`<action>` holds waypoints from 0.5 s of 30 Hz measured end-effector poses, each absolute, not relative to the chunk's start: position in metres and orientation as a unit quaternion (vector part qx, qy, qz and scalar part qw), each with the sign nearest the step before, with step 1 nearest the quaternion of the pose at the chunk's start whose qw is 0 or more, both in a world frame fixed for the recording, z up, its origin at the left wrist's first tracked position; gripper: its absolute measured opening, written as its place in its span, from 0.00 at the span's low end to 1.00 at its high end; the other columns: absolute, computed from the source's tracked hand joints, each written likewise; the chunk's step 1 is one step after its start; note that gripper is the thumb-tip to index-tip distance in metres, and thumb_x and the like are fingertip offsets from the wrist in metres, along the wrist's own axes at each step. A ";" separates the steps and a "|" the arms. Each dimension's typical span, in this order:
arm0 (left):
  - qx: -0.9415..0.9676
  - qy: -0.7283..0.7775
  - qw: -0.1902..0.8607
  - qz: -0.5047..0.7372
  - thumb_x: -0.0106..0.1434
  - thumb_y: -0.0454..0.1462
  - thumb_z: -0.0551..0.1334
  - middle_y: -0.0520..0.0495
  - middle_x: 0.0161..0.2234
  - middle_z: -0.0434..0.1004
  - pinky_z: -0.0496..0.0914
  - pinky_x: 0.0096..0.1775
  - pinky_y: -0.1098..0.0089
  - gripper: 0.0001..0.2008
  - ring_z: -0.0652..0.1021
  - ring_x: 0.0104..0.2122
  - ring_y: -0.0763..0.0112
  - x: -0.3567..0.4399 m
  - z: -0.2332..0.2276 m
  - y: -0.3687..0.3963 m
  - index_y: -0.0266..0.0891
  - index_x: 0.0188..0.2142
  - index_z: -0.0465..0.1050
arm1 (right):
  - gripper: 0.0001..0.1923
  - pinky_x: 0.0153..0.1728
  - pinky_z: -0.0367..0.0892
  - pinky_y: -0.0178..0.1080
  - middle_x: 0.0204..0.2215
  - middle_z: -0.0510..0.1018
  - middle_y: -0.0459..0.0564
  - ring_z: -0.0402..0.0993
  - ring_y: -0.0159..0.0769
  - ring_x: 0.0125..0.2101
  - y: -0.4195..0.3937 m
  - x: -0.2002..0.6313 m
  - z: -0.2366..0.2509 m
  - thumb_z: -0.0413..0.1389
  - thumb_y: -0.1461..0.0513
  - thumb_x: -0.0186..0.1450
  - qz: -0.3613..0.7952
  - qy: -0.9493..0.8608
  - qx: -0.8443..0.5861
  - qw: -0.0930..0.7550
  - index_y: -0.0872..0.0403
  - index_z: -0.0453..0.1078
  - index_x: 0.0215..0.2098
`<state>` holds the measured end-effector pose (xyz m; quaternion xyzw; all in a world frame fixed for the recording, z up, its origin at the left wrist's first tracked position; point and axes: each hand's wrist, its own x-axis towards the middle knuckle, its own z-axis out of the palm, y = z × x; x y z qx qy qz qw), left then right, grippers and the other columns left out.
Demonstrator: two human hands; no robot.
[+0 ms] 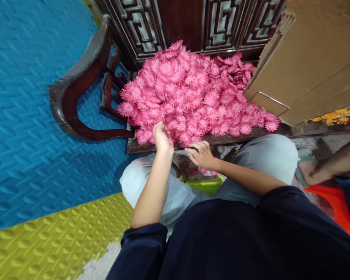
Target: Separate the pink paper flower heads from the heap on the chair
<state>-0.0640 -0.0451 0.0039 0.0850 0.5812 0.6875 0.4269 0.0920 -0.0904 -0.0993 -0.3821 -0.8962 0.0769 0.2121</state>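
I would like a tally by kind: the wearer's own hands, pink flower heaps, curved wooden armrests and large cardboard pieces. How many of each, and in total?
Own hands (left hand, right hand): 2
Pink flower heap: 1 (single flowers overlap too much to count)
Curved wooden armrest: 1
Large cardboard piece: 1
Total: 5

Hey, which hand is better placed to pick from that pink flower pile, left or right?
Probably the left hand: it overlaps the front of the pink flowers, while the right hand sits lower, at the edge of the bench. Whether either holds a flower is unclear.
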 end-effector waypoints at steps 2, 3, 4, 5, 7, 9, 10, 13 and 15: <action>0.245 0.612 0.314 0.683 0.56 0.31 0.51 0.56 0.22 0.60 0.56 0.27 0.76 0.04 0.63 0.21 0.78 -0.058 -0.005 -0.056 0.39 0.30 0.62 | 0.16 0.52 0.53 0.52 0.44 0.69 0.54 0.61 0.46 0.48 -0.084 0.099 -0.085 0.47 0.59 0.62 0.065 -0.845 -0.461 0.263 0.47 0.68 0.46; 0.352 0.619 0.268 0.648 0.56 0.32 0.53 0.54 0.26 0.64 0.59 0.31 0.75 0.03 0.67 0.26 0.76 -0.054 -0.011 -0.063 0.39 0.31 0.63 | 0.15 0.51 0.53 0.53 0.43 0.68 0.55 0.61 0.47 0.47 -0.078 0.104 -0.076 0.47 0.59 0.61 0.056 -0.817 -0.494 0.292 0.49 0.68 0.44; 0.451 0.624 0.241 0.591 0.57 0.33 0.54 0.52 0.28 0.66 0.60 0.35 0.74 0.02 0.68 0.29 0.74 -0.051 -0.017 -0.070 0.39 0.31 0.64 | 0.14 0.50 0.54 0.54 0.43 0.67 0.56 0.61 0.47 0.47 -0.070 0.109 -0.067 0.47 0.58 0.61 0.045 -0.790 -0.519 0.324 0.50 0.68 0.43; 0.539 0.622 0.227 0.521 0.57 0.34 0.54 0.50 0.28 0.68 0.60 0.36 0.71 0.03 0.69 0.30 0.71 -0.048 -0.024 -0.077 0.39 0.30 0.65 | 0.14 0.50 0.55 0.54 0.43 0.66 0.57 0.61 0.48 0.47 -0.060 0.115 -0.056 0.47 0.58 0.61 0.033 -0.766 -0.536 0.354 0.52 0.67 0.43; 0.661 0.608 0.196 0.394 0.55 0.35 0.56 0.48 0.28 0.70 0.59 0.39 0.66 0.04 0.70 0.32 0.66 -0.046 -0.037 -0.087 0.40 0.32 0.67 | 0.14 0.49 0.57 0.54 0.42 0.65 0.58 0.61 0.48 0.47 -0.033 0.129 -0.034 0.46 0.59 0.61 0.006 -0.714 -0.571 0.406 0.54 0.65 0.42; 0.715 0.594 0.164 0.329 0.53 0.35 0.58 0.44 0.31 0.72 0.60 0.40 0.64 0.07 0.71 0.35 0.61 -0.052 -0.047 -0.089 0.40 0.34 0.68 | 0.13 0.49 0.58 0.54 0.42 0.65 0.58 0.61 0.48 0.49 -0.001 0.145 -0.011 0.45 0.61 0.61 -0.006 -0.676 -0.598 0.430 0.54 0.64 0.43; 0.718 0.599 0.142 0.325 0.53 0.36 0.58 0.42 0.33 0.72 0.60 0.41 0.63 0.08 0.71 0.36 0.60 -0.057 -0.049 -0.087 0.40 0.35 0.68 | 0.13 0.48 0.60 0.54 0.42 0.65 0.57 0.62 0.46 0.48 0.016 0.153 -0.002 0.44 0.63 0.61 -0.002 -0.669 -0.604 0.433 0.54 0.64 0.42; 0.615 0.672 0.017 0.412 0.54 0.37 0.55 0.41 0.35 0.69 0.59 0.46 0.60 0.09 0.70 0.40 0.58 -0.083 -0.048 -0.075 0.38 0.36 0.65 | 0.13 0.46 0.63 0.50 0.40 0.66 0.55 0.66 0.41 0.42 0.064 0.178 0.015 0.43 0.67 0.59 0.026 -0.677 -0.602 0.422 0.55 0.64 0.40; 0.462 0.751 -0.067 0.467 0.54 0.37 0.54 0.38 0.40 0.66 0.58 0.49 0.58 0.11 0.67 0.44 0.56 -0.103 -0.047 -0.067 0.37 0.38 0.62 | 0.13 0.44 0.64 0.47 0.39 0.67 0.55 0.67 0.39 0.38 0.091 0.192 0.015 0.44 0.68 0.58 0.040 -0.683 -0.606 0.406 0.56 0.64 0.39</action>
